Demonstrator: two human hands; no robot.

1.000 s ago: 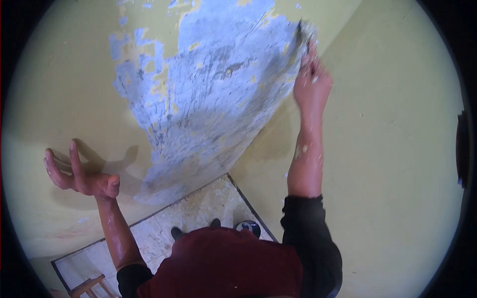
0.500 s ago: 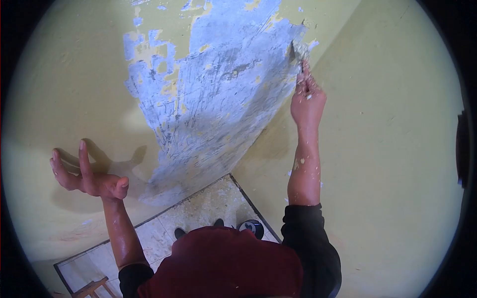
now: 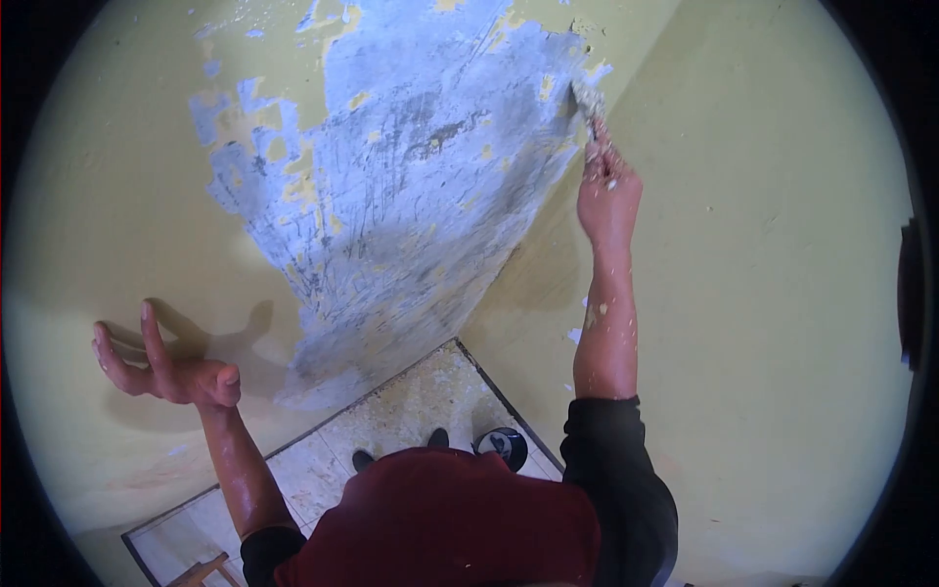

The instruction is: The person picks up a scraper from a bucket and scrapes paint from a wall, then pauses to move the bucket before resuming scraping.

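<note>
My right hand is closed around a scraper, its blade up against the wall near the corner. Pale paint flakes coat the tool, and bits stick to my fingers and forearm. Beneath the blade spreads a large bared grey-white patch, scored with dark scratches and dotted with leftover yellowish paint. Low on the left, my left hand has its fingers spread and holds nothing. It is close to the yellow-green painted wall, where it casts a shadow.
Two walls meet at a corner above the tiled floor, which is littered with flakes. A round dark-rimmed container stands by my feet at the right wall. At lower left is part of a wooden stool or frame. A dark object edges the right.
The view has shifted slightly, so the bared patch appears farther left. My left hand sits a little lower in view. The scraper remains near the corner in my right hand.
</note>
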